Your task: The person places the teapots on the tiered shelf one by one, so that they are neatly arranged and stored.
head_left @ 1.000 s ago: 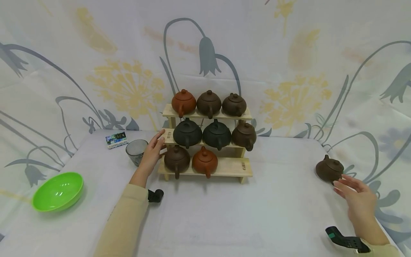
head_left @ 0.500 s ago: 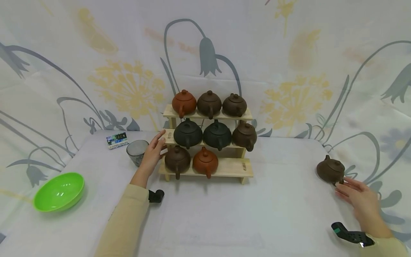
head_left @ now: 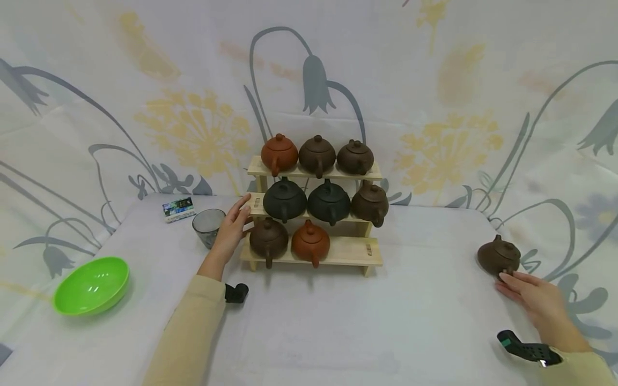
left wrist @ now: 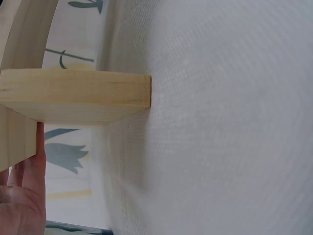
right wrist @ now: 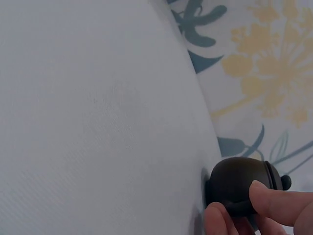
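Note:
My right hand (head_left: 536, 300) pinches the handle of a small dark brown teapot (head_left: 497, 256) at the right side of the table. In the right wrist view, thumb and fingers close on that handle while the teapot (right wrist: 237, 181) stands by the table's edge. My left hand (head_left: 227, 233) holds the left end of a three-tier wooden display rack (head_left: 345, 249) near its middle shelf. The left wrist view shows the fingers (left wrist: 32, 181) reaching behind the wood, their tips hidden. Several brown, reddish and black teapots sit on the rack, handles toward me.
Left of the rack stands a grey glass cup (head_left: 207, 225), partly behind my left hand. A small patterned box (head_left: 178, 209) lies beyond it. A green bowl (head_left: 92, 287) is at the far left. Bare wood (head_left: 350, 249) shows at the right of the bottom shelf. Floral cloth (head_left: 434, 107) hangs behind.
My right hand has moved from beside the brown teapot's handle to pinching it. The teapot stays in about the same place. My left hand remains on the rack.

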A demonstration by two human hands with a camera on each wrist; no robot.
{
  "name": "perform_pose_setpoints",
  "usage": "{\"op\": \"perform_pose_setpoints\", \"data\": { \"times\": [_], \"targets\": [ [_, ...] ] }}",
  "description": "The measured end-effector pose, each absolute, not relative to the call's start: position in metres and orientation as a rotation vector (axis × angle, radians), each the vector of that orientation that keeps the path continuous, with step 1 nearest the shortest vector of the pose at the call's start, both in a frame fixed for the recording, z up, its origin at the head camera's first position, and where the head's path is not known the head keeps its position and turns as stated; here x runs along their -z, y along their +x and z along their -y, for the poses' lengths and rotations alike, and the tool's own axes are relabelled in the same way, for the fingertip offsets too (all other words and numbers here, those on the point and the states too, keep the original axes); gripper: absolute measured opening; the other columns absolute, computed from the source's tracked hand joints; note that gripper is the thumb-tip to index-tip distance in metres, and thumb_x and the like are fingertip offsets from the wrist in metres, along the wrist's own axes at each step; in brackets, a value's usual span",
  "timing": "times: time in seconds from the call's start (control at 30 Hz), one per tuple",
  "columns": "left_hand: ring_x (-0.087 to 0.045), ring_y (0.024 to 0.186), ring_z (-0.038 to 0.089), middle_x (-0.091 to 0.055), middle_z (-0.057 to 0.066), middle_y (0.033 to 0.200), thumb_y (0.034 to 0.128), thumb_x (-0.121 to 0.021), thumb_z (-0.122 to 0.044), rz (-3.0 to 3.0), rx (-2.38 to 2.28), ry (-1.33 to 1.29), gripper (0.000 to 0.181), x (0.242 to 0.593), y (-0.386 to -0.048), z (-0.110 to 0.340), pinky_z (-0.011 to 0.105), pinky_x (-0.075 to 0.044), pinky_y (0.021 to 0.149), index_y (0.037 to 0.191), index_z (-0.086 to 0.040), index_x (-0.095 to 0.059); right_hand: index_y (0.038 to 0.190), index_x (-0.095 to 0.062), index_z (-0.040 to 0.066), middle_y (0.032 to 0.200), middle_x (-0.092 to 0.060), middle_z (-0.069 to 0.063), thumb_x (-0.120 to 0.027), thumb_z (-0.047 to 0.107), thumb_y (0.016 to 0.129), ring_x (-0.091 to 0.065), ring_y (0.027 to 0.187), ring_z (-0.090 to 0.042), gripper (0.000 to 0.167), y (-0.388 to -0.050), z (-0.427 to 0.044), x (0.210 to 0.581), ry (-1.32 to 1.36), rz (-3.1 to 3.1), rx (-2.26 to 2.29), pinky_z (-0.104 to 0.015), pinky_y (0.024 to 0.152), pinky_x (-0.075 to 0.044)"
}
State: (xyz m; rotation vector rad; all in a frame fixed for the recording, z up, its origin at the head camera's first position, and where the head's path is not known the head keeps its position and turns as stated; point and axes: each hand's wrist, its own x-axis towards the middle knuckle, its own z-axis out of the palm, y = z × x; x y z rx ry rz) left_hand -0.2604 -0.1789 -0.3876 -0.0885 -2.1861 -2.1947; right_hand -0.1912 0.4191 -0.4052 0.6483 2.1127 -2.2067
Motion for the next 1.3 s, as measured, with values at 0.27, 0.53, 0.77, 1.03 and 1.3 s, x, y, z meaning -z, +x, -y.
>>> {"op": "perform_pose_setpoints", "data": {
  "times": [0.27,0.53,0.77,1.03,1.3],
  "targets": [
    [-0.040,0.124,0.032,-0.036,0.017,0.140,0.1012,-0.038,-0.035,2.196,2.194,-0.090,0.051,0.387,-0.261,0.178,0.046,-0.035,0.101,0.148,-0.020,-0.027,0.118,-0.043,-0.015,0.076,-0.056,0.010,-0.070,0.005,0.083,-0.066,0.065,-0.009,0.048,-0.187,-0.387,0.404,0.641,-2.279,2.114,-0.026,0.066,-0.055],
    [-0.040,0.124,0.032,-0.036,0.016,0.140,0.1006,-0.039,-0.037,2.204,2.179,-0.082,0.051,0.387,-0.261,0.179,0.047,-0.036,0.101,0.148,-0.021,-0.028,0.110,-0.046,-0.014,0.077,-0.060,0.013,-0.072,0.008,0.082,-0.066,0.068,-0.007,0.044,-0.181,-0.351,0.396,0.487,-2.367,2.030,-0.026,0.068,-0.055],
    [-0.040,0.124,0.033,-0.036,0.017,0.140,0.1004,-0.039,-0.038,2.206,2.169,-0.093,0.052,0.388,-0.261,0.179,0.047,-0.036,0.101,0.148,-0.020,-0.028,0.108,-0.055,-0.006,0.085,-0.064,0.011,-0.075,0.020,0.081,-0.068,0.078,-0.012,0.043,-0.176,-0.323,0.389,0.376,-2.418,1.902,-0.019,0.078,-0.050],
    [-0.041,0.123,0.032,-0.037,0.017,0.139,0.1006,-0.039,-0.037,2.205,2.170,-0.089,0.051,0.387,-0.260,0.179,0.047,-0.037,0.100,0.148,-0.021,-0.029,0.114,-0.053,-0.011,0.088,-0.068,0.005,-0.069,0.019,0.086,-0.068,0.081,-0.012,0.044,-0.161,-0.284,0.367,0.169,-2.397,1.890,-0.054,0.104,-0.023],
    [-0.040,0.124,0.032,-0.035,0.017,0.141,0.1012,-0.038,-0.035,2.200,2.187,-0.104,0.050,0.386,-0.260,0.178,0.046,-0.035,0.102,0.148,-0.021,-0.027,0.112,-0.054,-0.017,0.092,-0.069,-0.012,-0.067,0.014,0.087,-0.068,0.082,-0.022,0.042,-0.152,-0.254,0.358,0.062,-2.451,1.855,-0.012,0.078,-0.046]
  ]
}}
